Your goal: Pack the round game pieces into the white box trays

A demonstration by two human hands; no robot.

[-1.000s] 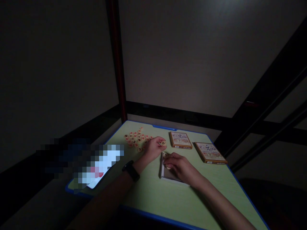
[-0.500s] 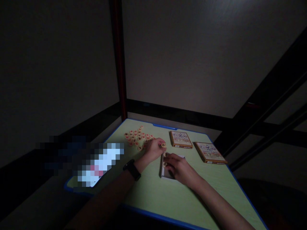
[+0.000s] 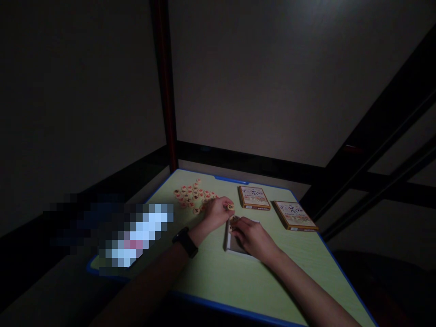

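Between the fingertips of my left hand (image 3: pixel 220 212), a round wooden piece with a dark character (image 3: pixel 230 206) is pinched just beyond the open box. My right hand (image 3: pixel 254 237) reaches over the shallow open box (image 3: pixel 238 246), its fingers closed at a round piece (image 3: pixel 232 228) near the box's far left corner. Another piece lies close to those fingertips, partly covered. Left of my left hand, many round pieces with red or dark characters (image 3: pixel 190 196) lie loosely scattered on the green table (image 3: pixel 218 277).
Two flat printed boxes, one at the back (image 3: pixel 254 198) and one at the right edge (image 3: pixel 295 215), lie on the table. A bright, pixelated screen (image 3: pixel 143 234) is at the left. Walls stand behind the table.
My right hand's fingers have drawn in at the piece in the open box. My left hand still holds its piece. The whole view has shifted slightly.
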